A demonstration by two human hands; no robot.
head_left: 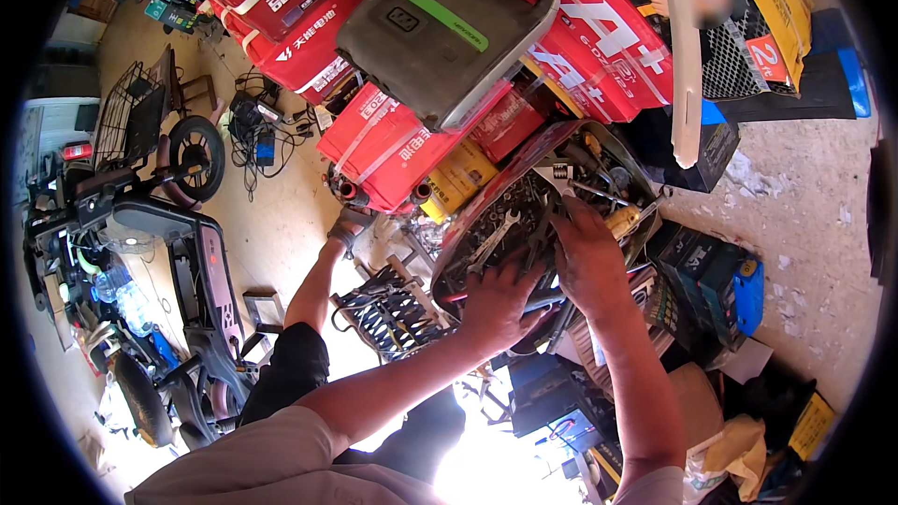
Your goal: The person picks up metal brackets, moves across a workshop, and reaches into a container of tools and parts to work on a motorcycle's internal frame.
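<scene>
Nearest, the left hand point(500, 307) is laid palm down over the near left part of the tool bin point(456, 230), with its fingers loosely spread and its thumb held apart. Its fingertips are sunk among dark tools, and no tool can be seen clasped in it. The right hand point(591, 257) is held over the middle of the bin, farther in and to the right, with its back turned up and its fingers bent down. Whether anything is gripped under those fingers cannot be told, as the fingertips are partly lost against dark metal.

A silver wrench point(494, 238) is found just beyond the left fingertips, inside the bin's left edge. Its long axis is slanted, with one end pointed back toward the left hand and the other away and to the right. By this lie it is set nearer to the left hand, while from the right hand it is reached leftward, across a dark clutter of small parts.

To the right of the right hand, a screwdriver with a yellow handle point(622, 221) is seen near the bin's right edge. Beyond the right fingertips, the head of an adjustable wrench point(561, 171) is raised toward the far edge.

Past the bin's far left edge, a yellow box point(460, 178) is placed, with a red box point(388, 151) beside it. Farther off, a dark case with a green stripe point(435, 47) is rested on red boxes.
</scene>
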